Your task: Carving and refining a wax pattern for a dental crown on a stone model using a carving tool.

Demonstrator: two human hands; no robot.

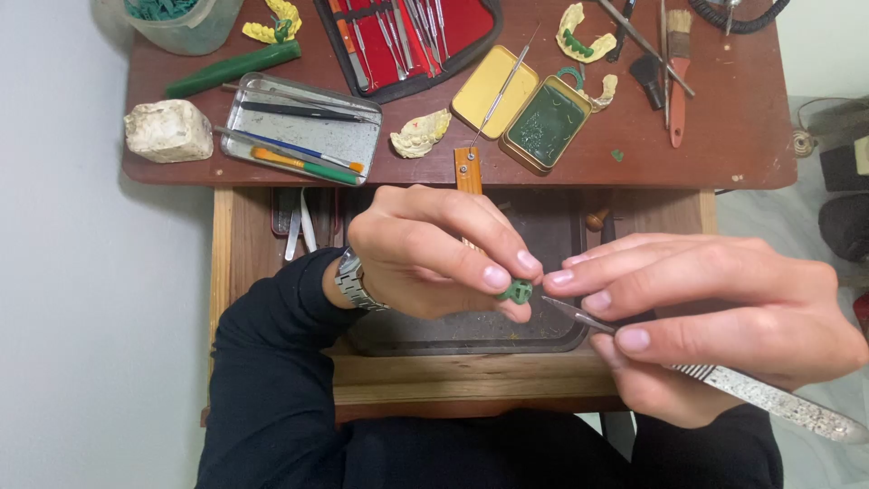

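My left hand [434, 249] pinches a small green wax piece [518, 291] between thumb and fingertips, over a dark tray [471, 337] in an open wooden drawer. My right hand [715, 317] grips a metal carving tool [760, 391] with a speckled handle; its thin blade tip touches the green piece from the right. A metal watch sits on my left wrist, and both arms wear black sleeves.
On the brown desk [724, 136] lie a metal tray of instruments [303, 131], a red tool case [407, 36], a yellow tin with green wax [534, 113], plaster teeth casts [421, 134], a white stone block [169, 131], a green stick [231, 68] and a brush [677, 77].
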